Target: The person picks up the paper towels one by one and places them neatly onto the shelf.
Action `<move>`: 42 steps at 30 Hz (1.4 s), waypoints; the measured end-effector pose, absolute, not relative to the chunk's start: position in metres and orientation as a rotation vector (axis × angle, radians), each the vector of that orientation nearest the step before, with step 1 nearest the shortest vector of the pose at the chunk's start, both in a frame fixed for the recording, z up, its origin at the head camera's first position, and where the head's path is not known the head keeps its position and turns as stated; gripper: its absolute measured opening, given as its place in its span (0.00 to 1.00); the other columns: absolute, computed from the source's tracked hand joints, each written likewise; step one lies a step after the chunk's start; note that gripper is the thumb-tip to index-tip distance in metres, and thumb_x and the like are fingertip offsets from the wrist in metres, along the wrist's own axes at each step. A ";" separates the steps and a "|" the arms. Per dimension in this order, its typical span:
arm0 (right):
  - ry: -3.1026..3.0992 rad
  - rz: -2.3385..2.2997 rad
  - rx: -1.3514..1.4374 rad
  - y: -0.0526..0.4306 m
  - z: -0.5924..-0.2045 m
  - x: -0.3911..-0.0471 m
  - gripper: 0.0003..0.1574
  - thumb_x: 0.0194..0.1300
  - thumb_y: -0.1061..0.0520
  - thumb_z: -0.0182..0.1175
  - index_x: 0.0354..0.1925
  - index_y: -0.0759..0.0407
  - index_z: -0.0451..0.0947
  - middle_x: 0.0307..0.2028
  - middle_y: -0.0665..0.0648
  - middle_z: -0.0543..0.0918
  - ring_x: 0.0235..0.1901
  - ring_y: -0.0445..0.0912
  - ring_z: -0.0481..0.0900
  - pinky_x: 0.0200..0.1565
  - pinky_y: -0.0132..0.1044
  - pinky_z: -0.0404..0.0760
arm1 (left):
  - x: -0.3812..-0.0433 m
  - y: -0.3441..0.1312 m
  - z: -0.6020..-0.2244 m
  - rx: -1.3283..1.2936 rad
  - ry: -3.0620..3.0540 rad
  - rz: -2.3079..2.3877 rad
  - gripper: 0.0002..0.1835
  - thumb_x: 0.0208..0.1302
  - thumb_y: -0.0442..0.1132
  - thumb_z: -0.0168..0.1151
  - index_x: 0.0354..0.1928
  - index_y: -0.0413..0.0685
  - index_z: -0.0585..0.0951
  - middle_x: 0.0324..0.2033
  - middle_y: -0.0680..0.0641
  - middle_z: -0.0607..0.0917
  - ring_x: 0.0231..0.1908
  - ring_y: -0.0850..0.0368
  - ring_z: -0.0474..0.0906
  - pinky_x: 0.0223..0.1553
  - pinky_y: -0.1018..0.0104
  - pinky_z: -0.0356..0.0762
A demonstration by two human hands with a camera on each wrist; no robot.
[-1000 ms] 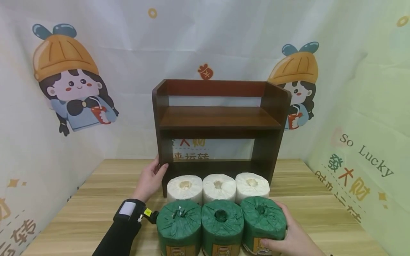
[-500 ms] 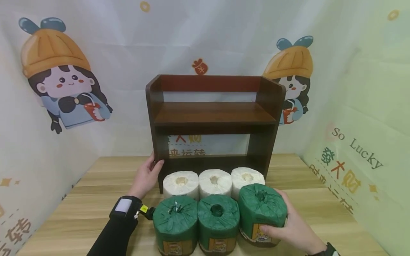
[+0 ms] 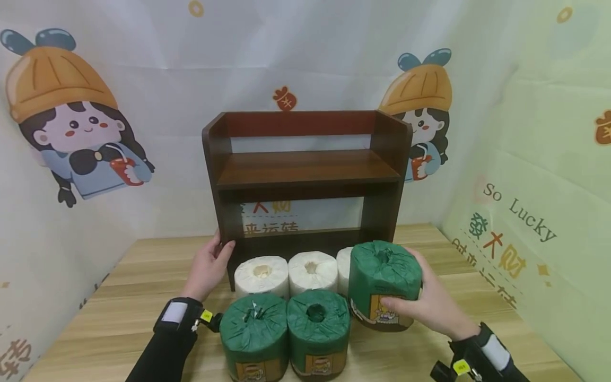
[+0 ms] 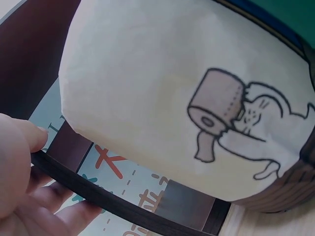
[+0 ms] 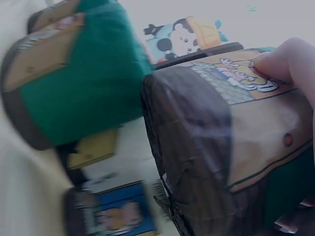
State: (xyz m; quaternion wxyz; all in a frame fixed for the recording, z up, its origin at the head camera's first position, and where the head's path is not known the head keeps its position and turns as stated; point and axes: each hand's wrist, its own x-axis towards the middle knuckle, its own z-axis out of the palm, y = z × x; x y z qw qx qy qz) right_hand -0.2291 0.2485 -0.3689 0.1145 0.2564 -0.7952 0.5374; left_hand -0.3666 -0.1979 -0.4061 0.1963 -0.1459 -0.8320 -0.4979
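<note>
While a green roll (image 3: 384, 276) is held by the right hand (image 3: 431, 300), the shelf unit (image 3: 307, 168) is gripped by the left hand (image 3: 207, 268)

With the head view read as a clock face centred on the middle one of three white rolls (image 3: 312, 280), pale wood-grained boards are shown across the table (image 3: 119, 313); the dark brown shelf unit is stood on it at twelve, its back partly open to the lettered cloth behind; its left upright is pinched at nine between the left hand's thumb and fingers; the green roll is found at three, clamped in the right hand, its thumb pressed on the printed label and its fingers mostly hidden; the rightmost white roll is partly covered by it; two other green rolls (image 3: 319, 337) are set side by side at six and seven, nearer the camera.

The room is lined with pale cloth (image 3: 176, 212); cartoon figures (image 3: 88, 124) are printed on it at ten and one, and a red pouch (image 3: 285, 99) near twelve; at the right a greenish tint is taken on, and "So Lucky" lettering (image 3: 519, 212) is carried between two and three.
</note>
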 end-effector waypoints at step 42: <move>-2.256 1.414 0.509 0.223 -0.203 -0.318 0.50 0.60 0.41 0.70 0.68 0.54 0.54 0.52 0.57 0.74 0.48 0.48 0.75 0.48 0.45 0.80 | -0.364 -0.198 -0.405 -0.441 -2.320 -1.366 0.30 0.77 0.44 0.53 0.75 0.49 0.59 0.69 0.40 0.64 0.62 0.48 0.65 0.57 0.47 0.72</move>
